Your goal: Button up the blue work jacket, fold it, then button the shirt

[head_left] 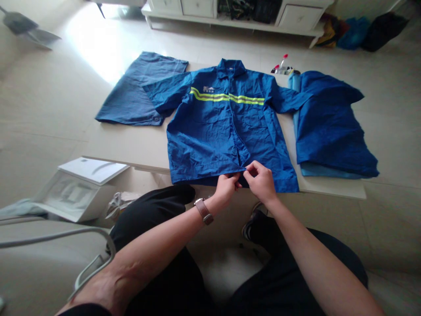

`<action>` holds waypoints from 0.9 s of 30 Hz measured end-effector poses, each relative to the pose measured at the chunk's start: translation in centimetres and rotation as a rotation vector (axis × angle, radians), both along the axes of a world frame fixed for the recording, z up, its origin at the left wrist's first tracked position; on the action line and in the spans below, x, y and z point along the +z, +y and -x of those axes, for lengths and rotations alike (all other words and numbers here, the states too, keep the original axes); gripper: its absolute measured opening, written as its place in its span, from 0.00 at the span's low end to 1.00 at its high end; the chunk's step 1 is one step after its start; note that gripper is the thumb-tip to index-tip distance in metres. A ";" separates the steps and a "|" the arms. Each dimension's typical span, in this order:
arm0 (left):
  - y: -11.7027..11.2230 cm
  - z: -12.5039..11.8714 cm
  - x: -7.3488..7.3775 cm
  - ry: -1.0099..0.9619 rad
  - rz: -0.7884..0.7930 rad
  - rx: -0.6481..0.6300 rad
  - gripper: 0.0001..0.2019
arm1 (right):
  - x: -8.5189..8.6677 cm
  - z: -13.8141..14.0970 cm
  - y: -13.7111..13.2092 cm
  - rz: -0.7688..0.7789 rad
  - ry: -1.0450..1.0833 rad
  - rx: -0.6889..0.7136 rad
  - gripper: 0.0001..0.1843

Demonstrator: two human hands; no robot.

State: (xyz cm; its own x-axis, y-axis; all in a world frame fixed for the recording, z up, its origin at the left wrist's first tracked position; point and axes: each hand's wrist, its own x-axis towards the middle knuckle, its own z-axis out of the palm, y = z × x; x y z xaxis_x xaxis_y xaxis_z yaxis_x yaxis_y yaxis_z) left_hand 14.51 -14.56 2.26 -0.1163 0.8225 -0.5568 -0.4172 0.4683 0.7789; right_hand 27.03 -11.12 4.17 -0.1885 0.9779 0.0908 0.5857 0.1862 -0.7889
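A blue work jacket [210,131] with a yellow-and-grey reflective stripe lies spread out, collar away from me, on a pale low table [131,142]. Its front hem hangs over the near edge. At the middle of that hem, my right hand [259,177] pinches the fabric between thumb and fingers. Close beside it, my left hand [227,186] is closed on the hem from below, with part of its fingers under the cloth. A watch [204,211] with a brown strap is on my left wrist.
Folded faded-blue cloth [131,92] lies under the jacket's left-hand sleeve, and darker blue cloth [332,127] at the right. Red-capped bottles [283,63] show behind the table. A white box [79,188] stands at the left, a white cabinet [197,8] at the back, a dustpan [26,28] far left.
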 end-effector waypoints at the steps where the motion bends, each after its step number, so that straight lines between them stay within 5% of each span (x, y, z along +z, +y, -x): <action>1: 0.0 0.0 -0.2 -0.031 0.016 0.018 0.05 | -0.1 -0.1 0.1 0.004 0.006 0.016 0.05; 8: -0.8 -0.1 0.0 -0.312 0.101 0.139 0.12 | -0.1 -0.4 0.1 -0.111 -0.074 0.235 0.05; 15: -1.6 -0.5 -0.3 -0.147 0.355 0.218 0.07 | 0.3 -0.4 -0.4 -0.085 -0.104 0.395 0.13; 23: -4.2 -0.1 -2.4 -0.060 0.383 0.071 0.13 | -1.6 -1.0 0.5 -0.028 -0.225 0.257 0.04; 27: -6.2 -0.7 -3.2 -0.064 0.380 -0.060 0.19 | -2.2 -1.0 0.3 -0.016 -0.321 0.325 0.19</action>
State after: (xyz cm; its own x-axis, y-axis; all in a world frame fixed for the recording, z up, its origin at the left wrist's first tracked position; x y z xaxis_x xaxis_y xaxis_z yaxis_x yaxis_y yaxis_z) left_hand 15.20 -20.74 -0.91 -0.0292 0.5607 -0.8275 -0.4226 0.7433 0.5185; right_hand 28.00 -10.77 1.97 -0.5064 0.8622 -0.0076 0.7091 0.4114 -0.5726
